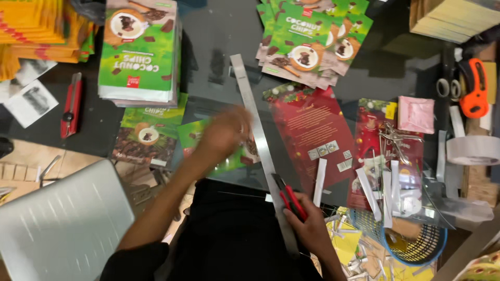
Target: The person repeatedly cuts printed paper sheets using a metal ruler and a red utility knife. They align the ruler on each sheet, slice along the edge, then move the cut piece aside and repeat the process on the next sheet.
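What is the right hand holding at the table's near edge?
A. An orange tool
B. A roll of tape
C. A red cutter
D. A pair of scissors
C: the right hand grips a red cutter beside the long metal ruler, while the left hand rests on a green sheet.

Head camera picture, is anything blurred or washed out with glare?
In the head view the left hand is smeared by motion blur over the green packet, while the right hand gripping the red utility knife is fairly sharp; the dark glass table reflects pale patches by the metal ruler; the grey chair looks softly lit.
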